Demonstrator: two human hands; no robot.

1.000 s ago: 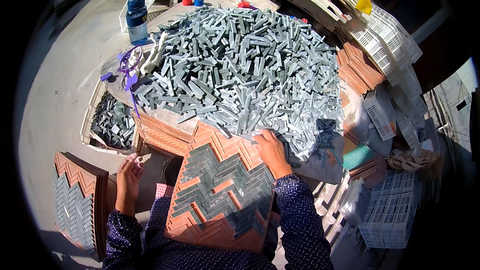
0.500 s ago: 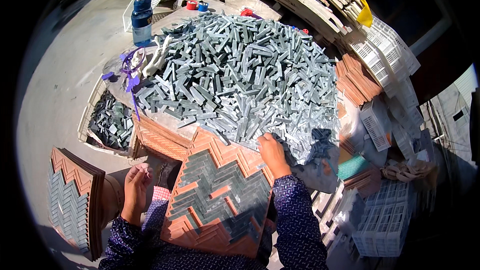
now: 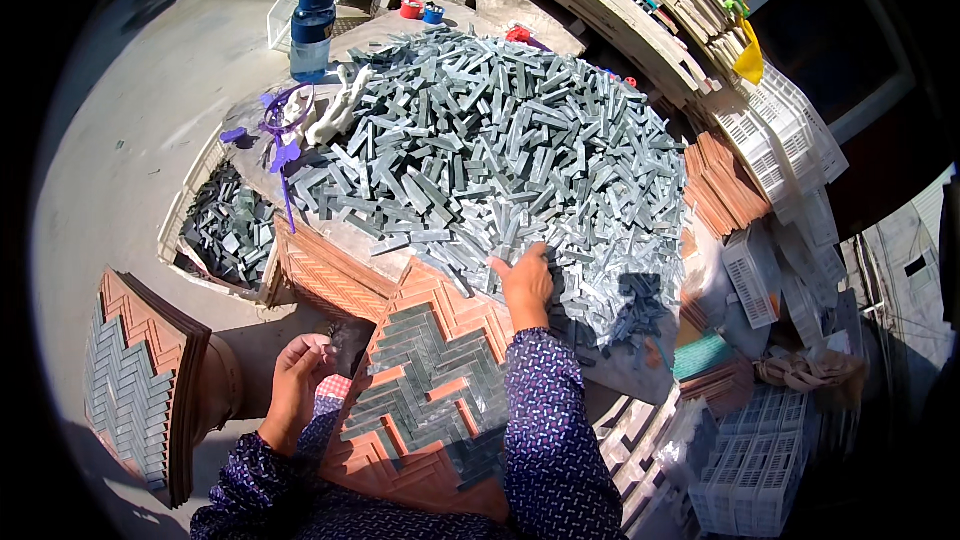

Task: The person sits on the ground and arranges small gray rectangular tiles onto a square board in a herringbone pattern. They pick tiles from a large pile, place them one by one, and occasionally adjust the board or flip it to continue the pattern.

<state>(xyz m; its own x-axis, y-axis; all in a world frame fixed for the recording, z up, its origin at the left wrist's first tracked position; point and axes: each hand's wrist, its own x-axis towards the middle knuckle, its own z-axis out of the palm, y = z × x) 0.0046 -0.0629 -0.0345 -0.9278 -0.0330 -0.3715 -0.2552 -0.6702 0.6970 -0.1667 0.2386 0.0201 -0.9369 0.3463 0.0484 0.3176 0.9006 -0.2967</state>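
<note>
We are reaching into the tile pile (image 3: 500, 140).
Our right hand (image 3: 525, 280) is lying spread on grey tiles; our left hand (image 3: 300, 365) is curling narrow, near the tray (image 3: 400, 460).

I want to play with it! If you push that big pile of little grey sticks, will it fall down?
Probably it would slide rather than topple: the pile of grey tile strips is loose, lying every which way. The strips look stiff and stone-like, so likely heavy for their size and hard to shove all at once. The right hand rests at the pile's near edge, where single strips should shift easily.
</note>
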